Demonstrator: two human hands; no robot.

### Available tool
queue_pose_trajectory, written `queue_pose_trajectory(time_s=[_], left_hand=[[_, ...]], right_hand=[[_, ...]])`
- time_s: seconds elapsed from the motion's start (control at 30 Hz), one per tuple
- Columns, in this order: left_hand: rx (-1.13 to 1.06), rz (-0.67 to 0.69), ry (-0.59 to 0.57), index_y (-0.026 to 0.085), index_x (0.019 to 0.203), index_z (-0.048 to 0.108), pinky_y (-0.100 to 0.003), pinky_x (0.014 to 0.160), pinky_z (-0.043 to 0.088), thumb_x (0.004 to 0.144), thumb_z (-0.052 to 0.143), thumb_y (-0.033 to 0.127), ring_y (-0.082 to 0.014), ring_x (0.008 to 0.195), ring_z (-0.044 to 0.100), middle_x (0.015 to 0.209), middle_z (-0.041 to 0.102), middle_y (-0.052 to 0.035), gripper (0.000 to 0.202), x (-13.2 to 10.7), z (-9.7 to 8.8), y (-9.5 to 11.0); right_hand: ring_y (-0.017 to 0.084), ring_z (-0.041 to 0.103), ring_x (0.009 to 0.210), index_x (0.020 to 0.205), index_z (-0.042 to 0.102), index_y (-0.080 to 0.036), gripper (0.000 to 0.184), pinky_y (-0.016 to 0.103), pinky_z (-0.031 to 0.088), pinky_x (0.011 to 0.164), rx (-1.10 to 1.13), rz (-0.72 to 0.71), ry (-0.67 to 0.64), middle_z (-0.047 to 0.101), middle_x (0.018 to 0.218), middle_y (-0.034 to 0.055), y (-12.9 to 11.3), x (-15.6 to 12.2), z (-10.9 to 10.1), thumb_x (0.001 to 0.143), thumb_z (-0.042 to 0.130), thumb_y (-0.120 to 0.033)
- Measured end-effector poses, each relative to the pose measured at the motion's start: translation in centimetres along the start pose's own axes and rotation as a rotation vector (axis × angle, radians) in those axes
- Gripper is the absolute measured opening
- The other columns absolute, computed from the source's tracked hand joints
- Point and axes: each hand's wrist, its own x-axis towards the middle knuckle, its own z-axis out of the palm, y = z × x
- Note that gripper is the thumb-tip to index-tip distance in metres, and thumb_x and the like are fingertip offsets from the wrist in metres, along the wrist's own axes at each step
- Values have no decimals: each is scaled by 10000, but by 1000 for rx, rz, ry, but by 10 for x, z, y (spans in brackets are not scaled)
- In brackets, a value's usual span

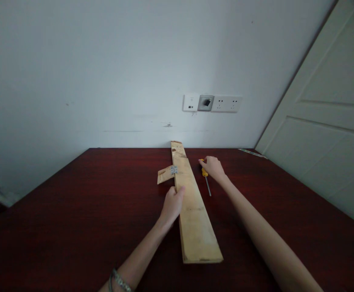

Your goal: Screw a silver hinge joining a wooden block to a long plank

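Observation:
A long pale wooden plank (192, 211) lies lengthwise on the dark red table (73, 211), running away from me toward the wall. A small wooden piece (165, 175) joins its left side through a metal hinge (173, 170). My left hand (172, 205) grips the plank's left edge just below the hinge, fingers curled round it. My right hand (213, 167) rests on the table to the right of the plank, fingers closed on the yellow handle of a screwdriver (206, 180) whose metal shaft points toward me.
A white wall stands behind the table with a row of sockets and a switch (212, 103). A pale panelled door (325, 121) rises at the right. A thin strip (251, 152) lies at the table's far right corner.

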Motion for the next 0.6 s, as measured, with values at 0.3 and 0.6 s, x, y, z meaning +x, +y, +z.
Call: queue_pose_trajectory(time_s=[0.3, 0.6], left_hand=[[-94, 1, -20, 128, 749, 594, -281, 602, 437, 783, 595, 373, -213, 705, 609, 775, 669, -90, 247, -2, 0, 3], [-93, 6, -23, 132, 754, 576, -280, 596, 445, 799, 585, 373, -207, 689, 613, 772, 669, -89, 245, -6, -2, 10]], right_hand=[[128, 577, 426, 745, 583, -139, 461, 233, 473, 416, 501, 33, -449, 620, 570, 56, -28, -61, 0, 912, 343, -495], [90, 486, 448, 709, 582, -139, 381, 205, 380, 397, 881, 42, -390, 575, 583, 13, -30, -101, 6, 834, 512, -492]])
